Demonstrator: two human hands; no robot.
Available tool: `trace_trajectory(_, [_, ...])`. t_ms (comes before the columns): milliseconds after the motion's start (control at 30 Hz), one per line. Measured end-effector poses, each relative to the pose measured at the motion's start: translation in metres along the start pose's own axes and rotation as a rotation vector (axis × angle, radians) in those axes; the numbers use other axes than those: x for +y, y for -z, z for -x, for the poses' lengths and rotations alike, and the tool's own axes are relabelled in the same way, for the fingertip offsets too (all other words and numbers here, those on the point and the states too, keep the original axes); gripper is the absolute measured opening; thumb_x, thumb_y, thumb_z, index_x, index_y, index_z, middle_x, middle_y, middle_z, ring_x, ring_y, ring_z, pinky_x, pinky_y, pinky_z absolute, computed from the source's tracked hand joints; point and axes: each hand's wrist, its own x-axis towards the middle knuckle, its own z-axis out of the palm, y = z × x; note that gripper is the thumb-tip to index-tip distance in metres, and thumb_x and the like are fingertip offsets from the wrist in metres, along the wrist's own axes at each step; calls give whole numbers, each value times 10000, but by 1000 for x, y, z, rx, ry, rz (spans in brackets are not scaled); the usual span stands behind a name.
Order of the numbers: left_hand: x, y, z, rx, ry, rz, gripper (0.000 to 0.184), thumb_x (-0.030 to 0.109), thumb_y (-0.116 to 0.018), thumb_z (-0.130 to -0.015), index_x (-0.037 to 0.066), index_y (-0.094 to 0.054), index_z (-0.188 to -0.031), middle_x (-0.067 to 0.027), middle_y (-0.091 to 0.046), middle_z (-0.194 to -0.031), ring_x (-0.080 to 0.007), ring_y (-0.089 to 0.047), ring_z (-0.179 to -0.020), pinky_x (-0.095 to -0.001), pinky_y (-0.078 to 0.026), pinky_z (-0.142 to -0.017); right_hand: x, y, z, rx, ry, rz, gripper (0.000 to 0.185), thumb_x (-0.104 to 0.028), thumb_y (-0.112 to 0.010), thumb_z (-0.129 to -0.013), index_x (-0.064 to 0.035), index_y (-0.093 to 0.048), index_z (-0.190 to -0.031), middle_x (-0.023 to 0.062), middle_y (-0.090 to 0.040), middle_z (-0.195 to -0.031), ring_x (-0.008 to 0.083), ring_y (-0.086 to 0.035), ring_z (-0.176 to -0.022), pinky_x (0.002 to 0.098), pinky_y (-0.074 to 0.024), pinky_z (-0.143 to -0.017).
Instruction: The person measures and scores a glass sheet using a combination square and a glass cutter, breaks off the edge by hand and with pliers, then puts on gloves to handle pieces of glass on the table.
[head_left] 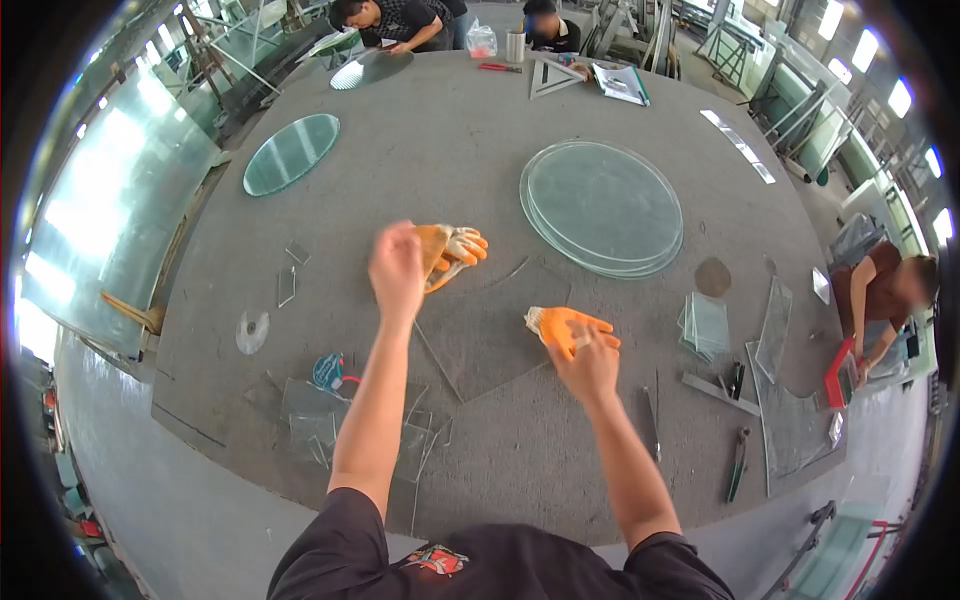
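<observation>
My left hand (pixel 397 262) is raised over the table, right beside an orange-and-white work glove (pixel 455 250). Motion smears its fingers, so their grip does not show. The fingers of my right hand (pixel 588 362) are apart, overlapping the near side of another orange glove (pixel 560 325); whether they touch it is unclear. Between and below the gloves lies a clear glass sheet (pixel 490 345) with angular edges. Beyond my right hand is a stack of round glass discs (pixel 605 205). A blue tape measure (pixel 328 372) rests left of my left forearm, near glass offcuts (pixel 310 415).
An oval glass pane (pixel 292 155) lies far left. On the right are small glass pieces (pixel 705 327), a metal square (pixel 720 393), pliers (pixel 738 465) and a large cut pane (pixel 800 440). A person (pixel 880 290) at the right edge handles a red-framed object (pixel 838 375). Two others work at the far edge.
</observation>
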Motion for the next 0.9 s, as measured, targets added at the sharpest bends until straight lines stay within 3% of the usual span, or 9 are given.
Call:
trace_trajectory(200, [-93,-47,12,-477,-193,-615,585,162,-747,-835,133,-573,-1393,-139,-616,-1285,-357,-565,-1221,-481,-465,-1038,52,-77,28,-124,59,154,282,-202,-741,-885,-90,-687,-1138,87,-667,-1028,276,-690,-958,417,-554,-806])
trace_trajectory(300, [-83,-69,-4,-561,-399,-745,539,135,-746,-830,133,-620,-1354,-151,-627,-1294,-367,-574,-1212,-485,-460,-1047,58,-75,38,-117,-22,17,203,-165,-723,-889,-96,-712,-1080,78,-650,-1050,257,-682,-966,402,-555,-814])
trace_trajectory(367, [-104,-79,-16,-559,-644,-781,230,90,-707,-834,120,-781,-1050,-131,-702,-1142,-341,-629,-1111,-458,-489,-988,41,-39,52,-53,-281,-309,114,-128,-720,-881,-102,-748,-988,67,-635,-1060,231,-685,-965,366,-566,-822])
trace_trajectory(433, [-130,-97,-32,-649,-517,-847,132,168,-659,-910,126,-783,-930,-47,-736,-951,-255,-682,-876,-418,-526,-792,58,-8,76,-128,222,160,138,-78,-671,-884,-82,-753,-996,84,-632,-1168,254,-665,-915,384,-563,-816])
trace_trajectory(467, [-118,-96,-42,-644,-52,-461,185,206,-630,-968,77,-759,-937,-86,-735,-977,-303,-684,-876,-426,-531,-784,63,11,90,-120,152,97,140,-71,-665,-887,-76,-757,-993,87,-620,-1213,258,-661,-950,379,-564,-829])
trace_trajectory(500, [-110,-94,-32,-299,-241,-452,286,259,-555,-1043,19,-713,-1041,-129,-739,-1017,-339,-698,-914,-429,-538,-811,60,26,106,-110,103,16,143,-65,-658,-890,-71,-760,-989,90,-609,-1258,261,-658,-985,374,-565,-842])
trace_trajectory(633, [-39,-54,-12,25,58,-60,444,304,-502,-1076,-48,-572,-1337,-214,-652,-1282,-335,-653,-1163,-432,-530,-945,56,56,178,-35,-338,-331,149,-68,-656,-893,-29,-748,-1003,81,-598,-1332,225,-666,-1069,346,-569,-880])
trace_trajectory(700, [23,-32,28,-10,477,501,472,314,-498,-1078,-29,-527,-1402,-183,-620,-1347,-319,-622,-1234,-446,-515,-1026,69,32,218,153,-604,-753,195,-54,-637,-895,-29,-734,-1063,76,-626,-1281,197,-668,-1040,328,-555,-889])
trace_trajectory(900, [53,19,229,-724,1039,720,487,424,-517,-1072,19,-572,-1337,-132,-631,-1328,-285,-637,-1205,-446,-539,-1014,60,18,245,437,-1025,-1697,320,-162,-604,-965,-3,-630,-1242,72,-686,-1081,163,-661,-968,302,-530,-886])
